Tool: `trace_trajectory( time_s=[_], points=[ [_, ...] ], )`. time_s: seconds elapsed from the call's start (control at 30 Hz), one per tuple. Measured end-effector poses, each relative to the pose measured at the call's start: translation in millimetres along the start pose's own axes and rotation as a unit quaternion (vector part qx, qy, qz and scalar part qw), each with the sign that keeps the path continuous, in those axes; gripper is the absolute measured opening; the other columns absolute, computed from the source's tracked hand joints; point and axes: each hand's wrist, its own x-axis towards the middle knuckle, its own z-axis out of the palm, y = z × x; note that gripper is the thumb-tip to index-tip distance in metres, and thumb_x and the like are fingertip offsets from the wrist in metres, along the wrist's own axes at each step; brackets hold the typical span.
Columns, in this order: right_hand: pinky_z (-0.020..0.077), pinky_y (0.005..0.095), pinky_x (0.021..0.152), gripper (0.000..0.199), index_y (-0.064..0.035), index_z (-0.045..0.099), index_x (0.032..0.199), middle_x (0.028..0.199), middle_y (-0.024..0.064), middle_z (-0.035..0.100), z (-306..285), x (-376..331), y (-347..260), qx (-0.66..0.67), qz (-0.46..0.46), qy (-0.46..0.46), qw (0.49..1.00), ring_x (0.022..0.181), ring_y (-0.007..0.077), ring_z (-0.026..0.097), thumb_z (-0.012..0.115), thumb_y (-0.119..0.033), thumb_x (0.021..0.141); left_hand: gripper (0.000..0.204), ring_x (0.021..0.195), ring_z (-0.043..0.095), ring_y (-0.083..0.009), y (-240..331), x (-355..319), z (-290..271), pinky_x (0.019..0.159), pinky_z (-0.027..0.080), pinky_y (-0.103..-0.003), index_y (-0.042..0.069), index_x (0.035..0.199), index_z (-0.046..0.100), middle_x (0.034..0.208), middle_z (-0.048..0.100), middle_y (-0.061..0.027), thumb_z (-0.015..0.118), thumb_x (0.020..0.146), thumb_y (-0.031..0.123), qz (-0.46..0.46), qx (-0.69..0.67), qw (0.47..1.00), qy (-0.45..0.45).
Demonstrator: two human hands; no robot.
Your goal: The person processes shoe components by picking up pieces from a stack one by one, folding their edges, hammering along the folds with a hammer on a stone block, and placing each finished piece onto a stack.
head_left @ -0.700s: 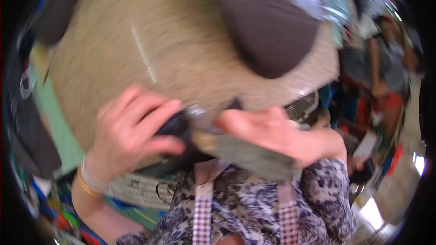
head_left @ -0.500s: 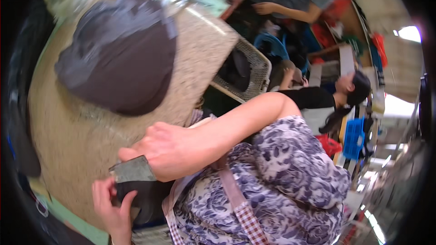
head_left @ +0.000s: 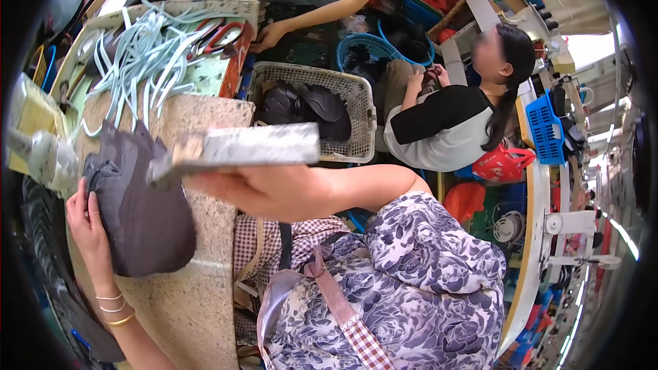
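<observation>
A thick, grey-white slab-shaped tool (head_left: 247, 145) is gripped by my right hand (head_left: 264, 188), raised above the worktable; its exact kind is unclear, and it hides most of my fingers. Below and left of it lies a stack of dark brown flat pieces (head_left: 147, 223), rounded at the near end and jagged at the far end. My left hand (head_left: 90, 233) rests along the stack's left edge with its fingers stretched out, touching it.
The speckled worktable (head_left: 212, 288) bears a tangle of pale blue strips (head_left: 147, 55) and red-handled scissors (head_left: 223, 36) at its far end. Beyond its right edge stands a beige basket (head_left: 367, 123) of dark pieces. A seated person (head_left: 439, 123) and another person's arm (head_left: 322, 17) are nearby.
My right hand has come up and away from the near edge with the slab-shaped tool. My left hand has moved from the near edge to the stack's side. The view has shifted.
</observation>
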Motion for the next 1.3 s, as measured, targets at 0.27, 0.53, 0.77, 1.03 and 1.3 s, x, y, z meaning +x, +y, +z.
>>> trace_trajectory(
  time_s=[0.27,0.53,0.77,1.03,1.3],
  points=[
    [0.0318,0.0192,0.050,0.016,-0.0045,0.053,0.108,0.071,-0.0018,0.046,7.3,-1.1,-15.3,0.187,0.271,-0.140,0.934,0.061,0.0047,0.042,0.048,-0.009,0.094,0.031,0.113,0.050,-0.0286,-89.2,-102.4,-91.2,0.097,0.037,-0.036,0.004,0.119,0.056,0.117,0.056,-0.0146,0.044,0.095,0.019,-0.118,0.203,0.947,0.217],
    [0.0244,0.0189,0.037,0.022,0.0037,0.049,0.111,0.053,-0.0039,0.040,85.1,50.8,-47.9,0.147,0.211,-0.382,0.887,0.040,0.0030,0.033,0.044,-0.004,0.092,0.026,0.104,0.055,-0.0304,-177.4,-232.5,-133.9,0.092,0.041,-0.036,0.004,0.108,0.062,0.111,0.059,-0.0144,0.053,0.090,0.021,-0.315,0.216,0.905,0.187],
    [0.0454,0.0374,0.065,0.016,0.0002,0.059,0.093,0.077,0.0167,0.061,247.5,99.2,-95.0,0.074,-0.091,-0.479,0.870,0.071,0.0349,0.058,0.057,-0.014,0.087,0.031,0.105,0.053,-0.0322,-230.9,-207.1,-133.1,0.091,0.042,-0.040,0.002,0.114,0.057,0.112,0.058,-0.0148,0.049,0.091,0.022,-0.253,0.238,0.910,0.227],
    [0.0508,0.0418,0.078,0.036,-0.0017,0.064,0.098,0.098,0.0193,0.064,459.5,156.8,-65.2,-0.133,-0.072,-0.438,0.886,0.092,0.0351,0.063,0.054,-0.033,0.084,0.018,0.084,0.056,-0.0255,-179.3,-181.5,-177.4,0.075,0.045,-0.032,0.002,0.090,0.055,0.086,0.056,-0.0103,0.066,0.075,0.005,-0.167,0.156,0.954,0.193],
    [0.0517,0.0397,0.081,0.031,-0.0051,0.067,0.099,0.102,0.0166,0.065,477.3,139.8,-65.1,-0.115,-0.060,-0.473,0.872,0.098,0.0304,0.063,0.059,-0.021,0.074,0.024,0.108,0.055,-0.0212,-21.8,-253.4,-251.5,0.099,0.035,-0.031,-0.001,0.109,0.059,0.112,0.061,-0.0100,0.052,0.087,-0.001,-0.208,0.166,0.960,0.092]
  ],
)
